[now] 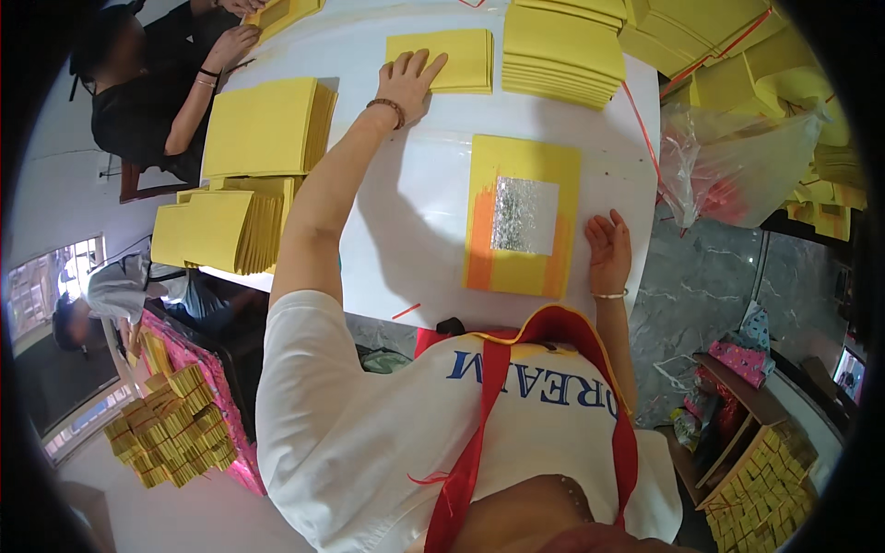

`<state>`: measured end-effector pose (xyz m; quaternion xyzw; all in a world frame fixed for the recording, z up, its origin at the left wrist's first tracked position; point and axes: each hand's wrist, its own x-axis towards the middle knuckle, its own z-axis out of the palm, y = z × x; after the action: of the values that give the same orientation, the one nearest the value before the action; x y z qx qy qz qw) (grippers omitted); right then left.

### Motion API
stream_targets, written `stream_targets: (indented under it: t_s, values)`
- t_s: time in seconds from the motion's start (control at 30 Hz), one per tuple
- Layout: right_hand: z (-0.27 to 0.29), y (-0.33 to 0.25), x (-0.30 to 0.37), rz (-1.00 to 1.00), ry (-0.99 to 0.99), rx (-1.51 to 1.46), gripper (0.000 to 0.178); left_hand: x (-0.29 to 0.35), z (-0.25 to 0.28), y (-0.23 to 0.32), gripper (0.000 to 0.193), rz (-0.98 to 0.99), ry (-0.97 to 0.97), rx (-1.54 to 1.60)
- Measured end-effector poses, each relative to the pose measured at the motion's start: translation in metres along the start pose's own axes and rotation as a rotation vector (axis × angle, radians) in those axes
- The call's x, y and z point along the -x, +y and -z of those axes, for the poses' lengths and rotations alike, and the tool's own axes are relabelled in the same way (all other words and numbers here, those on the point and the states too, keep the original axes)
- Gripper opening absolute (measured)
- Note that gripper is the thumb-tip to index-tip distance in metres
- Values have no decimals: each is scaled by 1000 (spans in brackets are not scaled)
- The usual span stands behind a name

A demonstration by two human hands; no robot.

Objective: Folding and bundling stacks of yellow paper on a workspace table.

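Observation:
My left hand (406,85) reaches to the far side of the white table, its fingers spread over the left edge of a low stack of yellow paper (468,66). Nothing shows gripped in it. In front of me lies a stack of yellow paper sheets (524,157); its top sheet bears a shiny silver square (524,217) between orange bands. Just right of that stack, my right hand (608,249) rests near the table edge, fingers loosely bent and apart, holding nothing.
A tall yellow paper stack (562,55) stands at the far side. More stacks (267,129) line the table's left. A clear plastic bag (737,161) and yellow bundles fill the right. At far left, another person's hands (235,41) handle yellow paper. A red strip (406,311) lies near me.

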<state>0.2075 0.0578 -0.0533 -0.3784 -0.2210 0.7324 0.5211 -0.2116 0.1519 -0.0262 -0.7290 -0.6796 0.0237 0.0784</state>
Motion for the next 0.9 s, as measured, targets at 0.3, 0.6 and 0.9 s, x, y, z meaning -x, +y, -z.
stream_targets:
  t_s: [0.3, 0.6, 0.9]
  values:
    - [-7, 2, 1, 36, 52, 192, 29, -9, 30, 0, 71, 25, -156, 35]
    - [-19, -3, 7, 31, 65, 349, 30, 37, 48, 33, 62, -56, 260, 214]
    - [-23, 9, 16, 204, -211, 1043, 24, 186, 74, 171, 40, -414, 119, 601]
